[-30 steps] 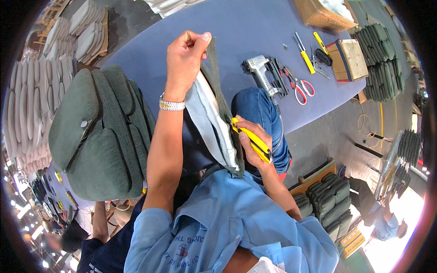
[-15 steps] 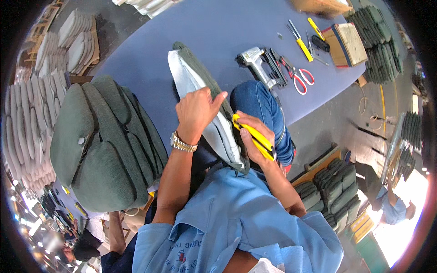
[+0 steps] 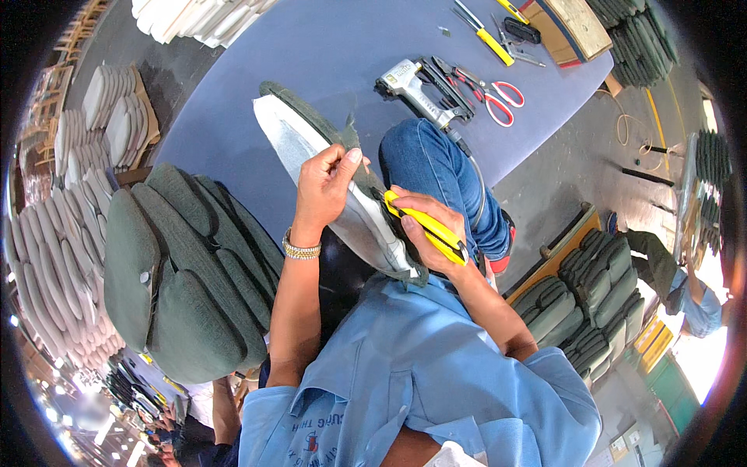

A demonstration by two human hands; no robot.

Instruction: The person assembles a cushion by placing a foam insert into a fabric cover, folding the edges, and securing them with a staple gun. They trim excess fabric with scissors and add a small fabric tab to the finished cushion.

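Observation:
A flat cushion panel (image 3: pixel 311 148) with a pale underside and green fabric folded over its edge leans from my lap onto the blue-grey table (image 3: pixel 327 47). My left hand (image 3: pixel 327 183) pinches the loose green fabric edge (image 3: pixel 350 140) near the panel's middle. My right hand (image 3: pixel 424 229) is closed around a yellow utility knife (image 3: pixel 432 229), its tip against the fabric at the panel's right edge. My jeans-clad knee (image 3: pixel 436 167) rises just behind the knife.
On the table lie a pneumatic stapler (image 3: pixel 412 86), red-handled scissors (image 3: pixel 498 97), a second yellow knife (image 3: pixel 486 31) and a wooden box (image 3: pixel 572 27). Stacked green cushions (image 3: pixel 179 265) stand at my left, more fill a crate (image 3: pixel 591 288) at right. Pale pads (image 3: pixel 70 148) are piled far left.
My left hand came down from high above the table to the panel's middle, and the fabric it held up now lies along the panel. The right hand kept the knife in place.

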